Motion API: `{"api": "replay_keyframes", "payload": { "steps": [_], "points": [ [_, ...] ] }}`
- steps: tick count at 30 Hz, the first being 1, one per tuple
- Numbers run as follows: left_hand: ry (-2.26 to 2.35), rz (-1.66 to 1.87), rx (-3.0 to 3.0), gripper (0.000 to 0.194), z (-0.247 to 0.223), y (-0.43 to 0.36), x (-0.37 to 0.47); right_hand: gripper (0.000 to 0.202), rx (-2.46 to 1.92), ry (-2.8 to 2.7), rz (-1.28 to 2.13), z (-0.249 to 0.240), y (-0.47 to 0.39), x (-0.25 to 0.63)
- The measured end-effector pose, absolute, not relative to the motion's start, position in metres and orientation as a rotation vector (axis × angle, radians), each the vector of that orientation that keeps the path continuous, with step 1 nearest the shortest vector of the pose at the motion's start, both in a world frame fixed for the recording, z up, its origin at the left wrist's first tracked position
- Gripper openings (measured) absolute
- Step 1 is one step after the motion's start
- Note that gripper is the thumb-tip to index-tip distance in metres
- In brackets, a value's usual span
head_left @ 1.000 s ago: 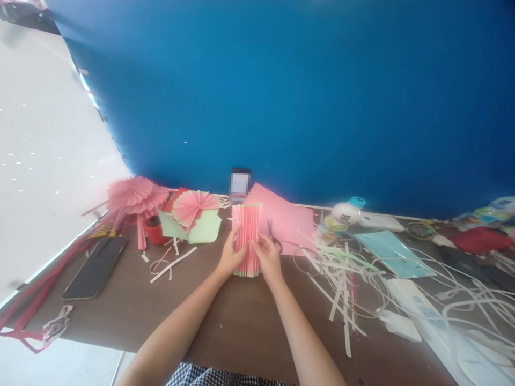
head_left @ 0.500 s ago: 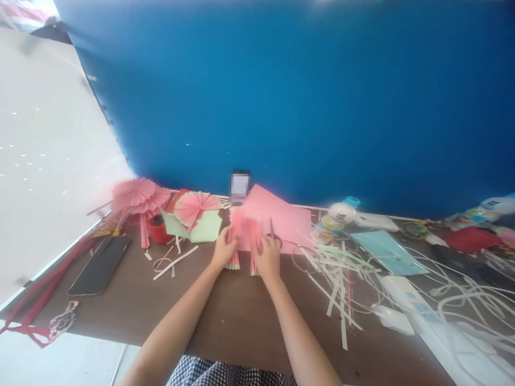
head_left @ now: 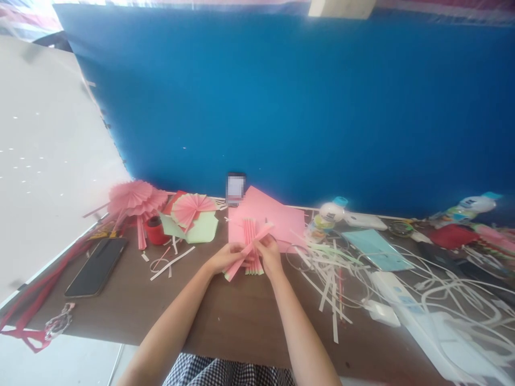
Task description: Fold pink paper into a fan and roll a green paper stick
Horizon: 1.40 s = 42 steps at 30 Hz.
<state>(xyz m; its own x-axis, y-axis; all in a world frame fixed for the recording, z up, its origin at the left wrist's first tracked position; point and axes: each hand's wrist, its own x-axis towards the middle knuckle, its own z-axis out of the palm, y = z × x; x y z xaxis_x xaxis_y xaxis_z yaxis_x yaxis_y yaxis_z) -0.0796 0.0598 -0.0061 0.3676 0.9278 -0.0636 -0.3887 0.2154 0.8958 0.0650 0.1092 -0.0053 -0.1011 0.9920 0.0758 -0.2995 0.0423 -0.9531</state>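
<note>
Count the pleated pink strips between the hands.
2: the slanted strip lies across the straight strip, both between the left hand and the right hand. The hands cover parts, so another could be hidden.

I can route low travel over the dark brown bench [head_left: 229, 327] between the left forearm [head_left: 173, 321] and the right forearm [head_left: 295, 321], or between the left forearm and the flat black phone [head_left: 96, 268]. Ahead, the left hand [head_left: 226, 258], the right hand [head_left: 269, 254] and the crossed pink pleated paper strips [head_left: 249, 236] obstruct the centre; beyond them, the upright blue panel [head_left: 281, 107] limits reach. On my right, narrow white paper strips [head_left: 333, 300] and the long white power strip [head_left: 402, 305] block low passage; room lies above them.
</note>
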Motion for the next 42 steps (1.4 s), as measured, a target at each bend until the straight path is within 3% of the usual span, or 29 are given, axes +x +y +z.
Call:
{"api": "replay_keyframes", "payload": {
  "steps": [7, 17, 42],
  "points": [
    [0.829, 1.02, 1.14, 0.039, -0.009, 0.064, -0.081, 0.027, -0.863, -1.052, 1.427, -0.006, 0.111, 0.067],
    [0.7, 0.753, 1.029, 0.042, 0.0, 0.057, -0.082, 0.022, -0.861, -0.947, 1.466, -0.007, 0.119, 0.079],
    [0.802, 0.513, 1.115, 0.036, 0.003, 0.059, -0.114, 0.023, -0.927, -0.633, 1.114, -0.013, 0.135, 0.11]
  ]
}}
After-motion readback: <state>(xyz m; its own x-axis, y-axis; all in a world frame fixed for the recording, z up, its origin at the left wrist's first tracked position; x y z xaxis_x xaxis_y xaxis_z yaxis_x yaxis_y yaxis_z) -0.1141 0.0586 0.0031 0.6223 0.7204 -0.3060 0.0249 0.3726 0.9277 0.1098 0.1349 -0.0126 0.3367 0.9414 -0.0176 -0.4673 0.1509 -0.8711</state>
